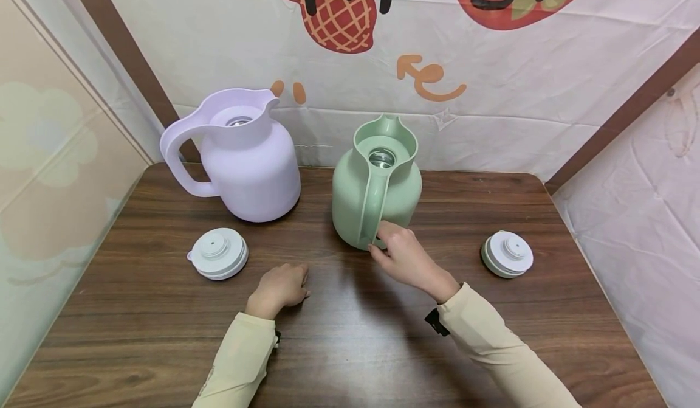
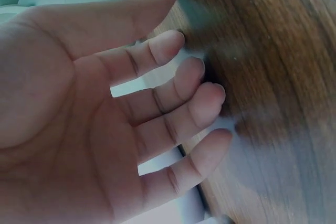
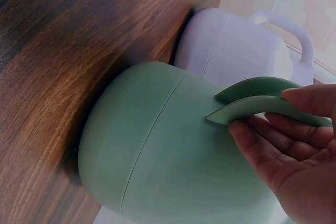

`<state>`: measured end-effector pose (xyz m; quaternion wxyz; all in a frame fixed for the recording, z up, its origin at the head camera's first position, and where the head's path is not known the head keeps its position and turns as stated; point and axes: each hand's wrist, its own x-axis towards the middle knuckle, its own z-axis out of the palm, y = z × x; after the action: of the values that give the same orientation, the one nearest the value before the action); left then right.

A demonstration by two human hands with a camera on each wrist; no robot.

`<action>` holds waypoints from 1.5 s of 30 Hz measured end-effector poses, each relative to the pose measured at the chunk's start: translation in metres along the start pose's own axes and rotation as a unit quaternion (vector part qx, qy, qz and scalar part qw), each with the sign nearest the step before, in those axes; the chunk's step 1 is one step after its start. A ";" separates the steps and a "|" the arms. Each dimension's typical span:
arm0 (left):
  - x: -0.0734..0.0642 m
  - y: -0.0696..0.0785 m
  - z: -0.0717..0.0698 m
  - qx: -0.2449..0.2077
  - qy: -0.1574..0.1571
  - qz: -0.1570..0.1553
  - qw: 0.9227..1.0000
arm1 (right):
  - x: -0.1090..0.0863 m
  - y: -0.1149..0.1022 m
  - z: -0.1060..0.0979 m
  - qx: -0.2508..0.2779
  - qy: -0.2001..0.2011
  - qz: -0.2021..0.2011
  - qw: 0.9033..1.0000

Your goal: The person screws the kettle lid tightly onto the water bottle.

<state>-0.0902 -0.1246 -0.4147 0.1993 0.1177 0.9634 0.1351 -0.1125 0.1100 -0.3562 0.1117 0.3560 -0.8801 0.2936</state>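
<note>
A green thermos jug (image 1: 347,198) stands upright without its lid near the table's back edge, its handle toward me and its spout toward the wall. My right hand (image 1: 409,257) holds the lower part of the jug's handle (image 3: 257,107), thumb on one side and fingers on the other in the right wrist view. Fingertips lightly bent, my left hand (image 1: 280,287) rests low at the tabletop, left of the green jug, with nothing in it. Its palm (image 2: 63,108) shows bare in the left wrist view.
At the back left stands a lilac thermos jug (image 1: 254,174), also lidless, its handle pointing left. A white lid (image 1: 220,253) lies in front of it. On the right lies another lid (image 1: 507,254) with a green rim. A printed cloth (image 1: 492,92) hangs behind the wooden table (image 1: 350,347).
</note>
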 end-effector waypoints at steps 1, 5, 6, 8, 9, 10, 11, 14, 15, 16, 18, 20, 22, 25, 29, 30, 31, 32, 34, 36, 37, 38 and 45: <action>0.000 0.000 0.000 -0.002 0.003 0.002 1.000 | 0.000 0.000 0.000 -0.001 0.001 -0.002 1.000; 0.002 0.001 -0.001 -0.005 0.012 0.009 1.000 | 0.000 0.001 0.001 -0.001 0.001 -0.005 1.000; 0.003 0.001 -0.002 -0.006 0.014 0.009 1.000 | 0.000 0.001 0.001 0.000 -0.001 -0.005 1.000; 0.005 0.003 -0.003 -0.009 0.022 0.013 1.000 | -0.001 0.002 0.000 0.005 -0.004 -0.004 1.000; 0.006 0.003 -0.004 -0.012 0.028 0.020 0.999 | -0.001 0.002 0.000 0.008 -0.006 -0.003 1.000; 0.007 0.005 -0.005 -0.017 0.031 0.026 0.999 | -0.001 0.002 0.000 0.010 -0.008 -0.002 1.000; 0.008 0.006 -0.005 -0.024 0.035 0.032 0.999 | -0.002 0.003 -0.001 0.012 -0.009 -0.001 1.000; 0.011 0.011 -0.008 -0.037 0.052 0.059 0.996 | -0.002 0.003 -0.002 0.016 -0.012 0.002 1.000; 0.011 0.013 -0.009 -0.038 0.060 0.068 0.995 | -0.002 0.003 -0.002 0.018 -0.013 0.003 1.000; 0.012 0.015 -0.011 -0.039 0.067 0.074 0.994 | -0.003 0.003 -0.002 0.019 -0.013 0.004 1.000; 0.012 0.019 -0.015 -0.036 0.084 0.090 0.992 | -0.003 0.003 -0.003 0.022 -0.014 0.005 1.000; 0.012 0.024 -0.020 -0.035 0.097 0.102 0.989 | -0.003 0.004 -0.003 0.025 -0.016 0.006 1.000; 0.011 0.029 -0.025 -0.036 0.106 0.112 0.987 | -0.003 0.005 -0.004 0.035 -0.019 0.010 0.999; 0.010 0.036 -0.032 -0.037 0.120 0.128 0.984 | -0.005 0.007 -0.006 0.063 -0.031 0.023 0.997; 0.009 0.044 -0.039 -0.048 0.164 0.154 0.973 | -0.008 0.013 -0.009 0.085 -0.043 0.027 0.995; 0.010 0.046 -0.040 -0.054 0.176 0.161 0.970 | -0.010 0.015 -0.010 0.082 -0.043 0.024 0.995; 0.009 0.048 -0.041 -0.060 0.188 0.168 0.966 | -0.012 0.017 -0.010 0.080 -0.042 0.021 0.996; 0.009 0.050 -0.043 -0.067 0.199 0.174 0.962 | -0.014 0.019 -0.011 0.079 -0.042 0.021 0.996; 0.009 0.054 -0.045 -0.077 0.210 0.183 0.957 | -0.019 0.024 -0.011 0.076 -0.041 0.024 0.996; 0.009 0.057 -0.047 -0.086 0.208 0.188 0.956 | -0.024 0.030 -0.012 0.075 -0.044 0.035 0.996; 0.009 0.059 -0.049 -0.091 0.204 0.189 0.956 | -0.027 0.033 -0.013 0.076 -0.046 0.042 0.995; 0.009 0.061 -0.049 -0.096 0.201 0.190 0.956 | -0.030 0.035 -0.013 0.076 -0.048 0.051 0.995; 0.010 0.074 -0.053 -0.125 0.194 0.191 0.954 | -0.050 0.052 -0.016 0.069 -0.066 0.108 0.990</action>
<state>-0.1086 -0.0638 -0.3491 -0.0075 0.2453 0.9184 0.3103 -0.1123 0.1774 -0.3862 -0.0034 0.2843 -0.8964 0.3399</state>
